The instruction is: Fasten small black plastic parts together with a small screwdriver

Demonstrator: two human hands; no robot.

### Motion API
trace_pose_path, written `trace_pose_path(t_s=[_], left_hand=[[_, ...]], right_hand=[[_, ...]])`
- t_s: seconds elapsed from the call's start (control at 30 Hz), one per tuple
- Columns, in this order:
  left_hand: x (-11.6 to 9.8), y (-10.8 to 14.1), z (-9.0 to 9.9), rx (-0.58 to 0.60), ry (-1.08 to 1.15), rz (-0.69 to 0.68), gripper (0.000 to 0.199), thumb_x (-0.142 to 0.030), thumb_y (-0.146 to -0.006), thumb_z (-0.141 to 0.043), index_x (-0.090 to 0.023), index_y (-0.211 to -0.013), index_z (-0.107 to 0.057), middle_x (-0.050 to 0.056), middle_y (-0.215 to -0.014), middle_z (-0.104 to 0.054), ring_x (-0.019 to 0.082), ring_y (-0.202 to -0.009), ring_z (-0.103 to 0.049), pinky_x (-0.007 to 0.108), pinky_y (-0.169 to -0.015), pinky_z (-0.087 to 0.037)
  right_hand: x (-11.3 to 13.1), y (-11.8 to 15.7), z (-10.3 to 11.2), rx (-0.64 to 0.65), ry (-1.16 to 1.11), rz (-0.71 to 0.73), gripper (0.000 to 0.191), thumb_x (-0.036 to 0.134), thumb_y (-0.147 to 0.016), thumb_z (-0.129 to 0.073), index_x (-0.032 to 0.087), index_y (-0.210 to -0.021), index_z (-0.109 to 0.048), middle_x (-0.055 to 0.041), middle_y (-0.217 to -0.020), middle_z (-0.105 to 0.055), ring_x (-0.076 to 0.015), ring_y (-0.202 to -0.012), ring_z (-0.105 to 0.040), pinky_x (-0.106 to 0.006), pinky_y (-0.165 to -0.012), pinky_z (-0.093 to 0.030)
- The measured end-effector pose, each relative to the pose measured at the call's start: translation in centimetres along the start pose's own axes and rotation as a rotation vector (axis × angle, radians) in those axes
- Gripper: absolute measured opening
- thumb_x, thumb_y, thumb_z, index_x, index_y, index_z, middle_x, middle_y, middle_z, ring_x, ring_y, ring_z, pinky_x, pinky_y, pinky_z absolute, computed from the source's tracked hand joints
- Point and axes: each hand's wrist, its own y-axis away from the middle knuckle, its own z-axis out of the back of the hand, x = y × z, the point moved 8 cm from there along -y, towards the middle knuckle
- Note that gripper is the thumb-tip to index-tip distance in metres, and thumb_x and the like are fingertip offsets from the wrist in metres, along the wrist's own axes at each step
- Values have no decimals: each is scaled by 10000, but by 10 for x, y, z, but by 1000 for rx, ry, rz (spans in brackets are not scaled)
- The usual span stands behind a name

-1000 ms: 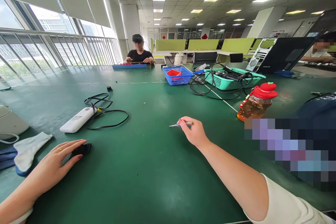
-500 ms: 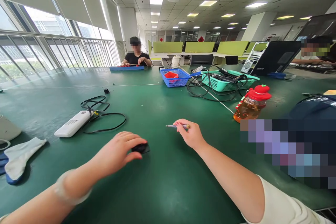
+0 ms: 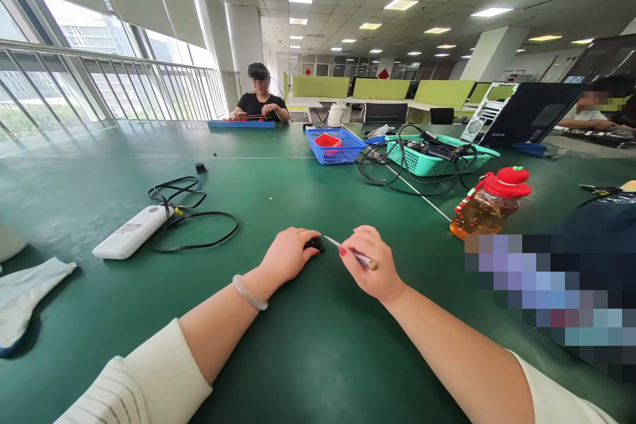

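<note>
My two hands meet over a small black part on the green table.

My left hand (image 3: 291, 253) pinches the black part (image 3: 314, 244) down on the green table (image 3: 318, 358); my right hand (image 3: 371, 262) grips a slim screwdriver (image 3: 358, 257), its tip close beside the part. Farther off, a white power bank (image 3: 133, 233) lies left, a red-lidded bottle (image 3: 489, 204) stands right, and baskets (image 3: 335, 149) sit beyond.

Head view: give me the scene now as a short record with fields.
Left hand: grip on small black block, at green table
Right hand: holds slim screwdriver with clear handle
Screwdriver tip: beside block; contact unclear
Left side: white rectangular device
Right side: clear bottle with red lid
Farther back: blue plastic basket, turquoise plastic basket
</note>
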Motion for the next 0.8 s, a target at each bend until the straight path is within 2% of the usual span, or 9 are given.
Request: trace_pose_path(t_s=[0.13, 0.33, 0.8], left_hand=[[13, 0, 0, -20, 69, 131, 416, -325, -844, -649, -276, -1256, -631, 67, -1070, -717, 266, -1097, -601, 417, -988, -471], [16, -1, -1, 2, 141, 136, 432, -301, -811, -665, -276, -1241, -637, 54, -1119, -715, 271, -1155, -569, 448, -1039, -430], [16, 1, -2, 28, 133, 143, 380, -319, -840, -628, -288, -1219, -651, 49, -1140, -715, 269, -1204, -542, 488, -1094, -355]], right_hand=[[20, 1, -9, 107, 9, 138, 198, 237, -901, -521, 226, -705, -545, 42, -610, -568, -115, -555, -489, -376, -877, -425], [19, 5, -26, 233, 47, 134, 196, 248, -917, -504, 226, -731, -565, 42, -640, -574, -111, -585, -489, -382, -928, -400], [26, 4, -23, 214, 121, 186, 192, 202, -928, -493, 223, -759, -582, 40, -657, -583, -107, -600, -497, -374, -960, -393]])
